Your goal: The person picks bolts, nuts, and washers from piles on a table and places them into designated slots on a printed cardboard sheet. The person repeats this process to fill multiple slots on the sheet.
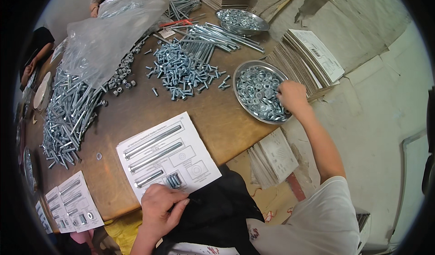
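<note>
The black apron [219, 207] lay nearest the head camera, with the left hand [163, 209] in front of it by the lower edge of a printed sheet [199, 139]; its fingers were loosely curled and the thumb lay close to the forefinger, though whether anything was pinched there I could not tell. Bolts showed on the sheet, real or printed, beside ring outlines. The right hand [292, 95] reached over the rim of a round metal dish [235, 92], fingers bent down and drawn together among the washers [258, 89]; its fingertips were hidden, so I could not tell whether it had hold of one. Picking well here probably called for a light fingertip pinch, since flat rings lying over each other tend to come up in twos, and a gentle touch, as the dish stood close to the edge of the table [217, 114]. The washers were in that dish, on the person's right, beside a stack of cards [312, 58]. They looked flat, round and silvery, with open centres, heaped at all angles, some glinting. A loose washer [99, 156] lay alone left of the sheet.
</note>
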The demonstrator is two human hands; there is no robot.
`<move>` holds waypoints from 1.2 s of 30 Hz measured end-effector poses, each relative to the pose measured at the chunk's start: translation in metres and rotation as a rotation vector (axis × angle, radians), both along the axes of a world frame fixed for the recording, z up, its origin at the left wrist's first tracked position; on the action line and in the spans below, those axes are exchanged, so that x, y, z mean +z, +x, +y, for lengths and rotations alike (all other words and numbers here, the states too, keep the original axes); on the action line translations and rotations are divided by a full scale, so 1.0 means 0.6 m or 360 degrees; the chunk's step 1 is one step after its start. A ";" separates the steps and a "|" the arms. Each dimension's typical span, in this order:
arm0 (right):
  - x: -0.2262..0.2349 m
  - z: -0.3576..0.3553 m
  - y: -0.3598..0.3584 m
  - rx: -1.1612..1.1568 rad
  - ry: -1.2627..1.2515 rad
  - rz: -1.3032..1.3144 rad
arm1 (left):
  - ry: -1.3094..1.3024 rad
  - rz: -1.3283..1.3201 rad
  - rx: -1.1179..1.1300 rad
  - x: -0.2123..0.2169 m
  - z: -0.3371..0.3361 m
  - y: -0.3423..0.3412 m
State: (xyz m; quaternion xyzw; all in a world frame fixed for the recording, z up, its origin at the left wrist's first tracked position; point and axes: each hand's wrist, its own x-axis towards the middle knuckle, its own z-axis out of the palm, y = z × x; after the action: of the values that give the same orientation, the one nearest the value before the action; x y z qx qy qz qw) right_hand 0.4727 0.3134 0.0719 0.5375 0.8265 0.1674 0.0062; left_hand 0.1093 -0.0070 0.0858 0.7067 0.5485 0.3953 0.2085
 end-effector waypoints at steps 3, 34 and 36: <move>-0.005 0.019 0.017 0.0098 0.0084 -0.0092 | -0.0075 -0.0043 0.0105 -0.005 -0.008 -0.008; 0.050 -0.277 -0.309 0.0798 -0.1771 0.1823 | -0.0991 -0.2946 -0.0315 -0.039 0.091 0.036; 0.044 -0.279 -0.308 0.0744 -0.1914 0.1931 | -0.1018 -0.2926 -0.0322 -0.039 0.089 0.034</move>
State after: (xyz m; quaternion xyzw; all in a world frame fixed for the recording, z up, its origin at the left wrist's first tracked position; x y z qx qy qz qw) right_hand 0.2879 0.1459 0.0985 0.2569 0.7241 -0.6124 -0.1862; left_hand 0.1295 0.0467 0.0623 0.0769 0.1903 0.6048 0.7695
